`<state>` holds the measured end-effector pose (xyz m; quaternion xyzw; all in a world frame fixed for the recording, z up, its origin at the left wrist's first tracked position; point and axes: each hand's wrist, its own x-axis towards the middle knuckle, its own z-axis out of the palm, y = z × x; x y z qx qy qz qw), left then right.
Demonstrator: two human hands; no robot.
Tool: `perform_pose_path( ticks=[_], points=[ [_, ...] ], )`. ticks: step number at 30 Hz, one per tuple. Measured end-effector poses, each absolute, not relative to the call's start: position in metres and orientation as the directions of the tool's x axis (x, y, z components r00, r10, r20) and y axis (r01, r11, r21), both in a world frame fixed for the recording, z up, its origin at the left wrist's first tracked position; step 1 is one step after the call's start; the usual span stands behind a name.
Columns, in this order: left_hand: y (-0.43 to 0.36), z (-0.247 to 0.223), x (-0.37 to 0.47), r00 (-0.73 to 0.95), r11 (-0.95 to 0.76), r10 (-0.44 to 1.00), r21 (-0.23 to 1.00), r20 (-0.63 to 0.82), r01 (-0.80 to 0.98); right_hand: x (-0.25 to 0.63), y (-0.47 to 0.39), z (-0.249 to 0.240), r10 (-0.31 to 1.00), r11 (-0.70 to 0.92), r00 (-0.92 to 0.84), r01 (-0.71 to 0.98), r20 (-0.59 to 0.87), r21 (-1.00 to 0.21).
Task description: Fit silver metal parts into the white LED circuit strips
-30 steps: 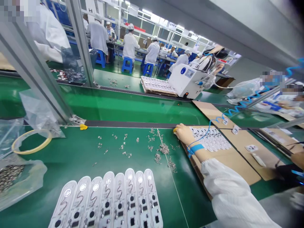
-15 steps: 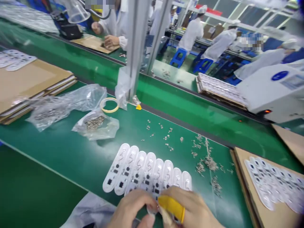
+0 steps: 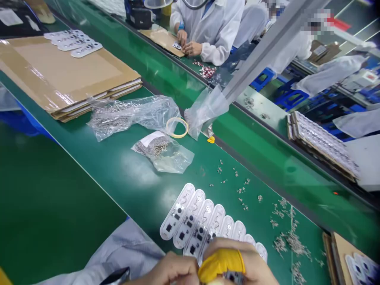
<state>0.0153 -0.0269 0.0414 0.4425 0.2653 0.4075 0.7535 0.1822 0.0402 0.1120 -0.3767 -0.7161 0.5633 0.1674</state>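
At the bottom of the view my left hand (image 3: 170, 271) is closed, its fingertips meeting those of my right hand. My right hand (image 3: 247, 257) wears a yellow finger cot (image 3: 222, 263) and has its fingers curled in a pinch. What the fingertips grip is hidden. A row of white oval casings (image 3: 187, 229) with small black components and thin wires lies beneath and beyond the hands; my right hand covers the lower ends of several. Below the yellow cot a bit of grey and black part (image 3: 234, 276) shows.
Small metal parts (image 3: 293, 241) lie scattered to the right. Clear bags of metal parts (image 3: 160, 148) and a tape roll (image 3: 177, 127) sit farther back. Cardboard sheets (image 3: 68, 75) bearing casings stand at left, more cardboard (image 3: 338, 245) at right. Across the green divider, a co-worker's hands (image 3: 190, 47) handle parts.
The camera view has swung left and tilted, so the bench contents appear farther right. My hands have drawn closer together, and my left hand sits lower in view.
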Motion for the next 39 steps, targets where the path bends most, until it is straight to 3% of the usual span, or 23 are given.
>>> perform_pose_path(
  ticks=[3, 5, 8, 11, 23, 33, 36, 39],
  points=[
    [-0.024, 0.043, -0.005, 0.309, -0.055, 0.950, 0.998, 0.042, 0.034, 0.164, 0.063, 0.100, 0.777, 0.094, -0.600, 0.412, -0.192, -0.906],
    [-0.022, 0.036, -0.019, 0.310, -0.301, 0.932, 0.877, 0.188, 0.375, 0.156, 0.079, 0.085, 0.788, 0.122, -0.576, 0.491, -0.217, -0.862],
    [-0.020, 0.017, -0.031, 0.474, -0.546, 0.830, 0.602, 0.294, 0.583, 0.148, 0.096, 0.064, 0.742, 0.186, -0.614, 0.573, -0.268, -0.798],
    [-0.021, 0.003, -0.034, 0.518, -0.593, 0.801, 0.515, 0.300, 0.619, 0.145, 0.102, 0.054, 0.701, 0.219, -0.636, 0.622, -0.322, -0.752],
    [-0.020, -0.002, -0.034, 0.507, -0.618, 0.785, 0.486, 0.355, 0.617, 0.141, 0.104, 0.055, 0.704, 0.296, -0.647, 0.642, -0.293, -0.707],
    [-0.010, 0.001, -0.036, 0.601, -0.748, 0.649, 0.246, 0.467, 0.616, 0.142, 0.095, 0.052, 0.718, 0.379, -0.654, 0.655, -0.240, -0.654],
    [-0.004, -0.003, -0.034, 0.551, -0.719, 0.676, 0.276, 0.489, 0.638, 0.157, 0.093, 0.059, 0.781, 0.364, -0.611, 0.610, -0.126, -0.704],
    [0.005, -0.006, -0.028, 0.518, -0.670, 0.722, 0.275, 0.459, 0.689, 0.189, 0.091, 0.063, 0.900, 0.290, -0.435, 0.663, -0.040, -0.690]
  ],
)
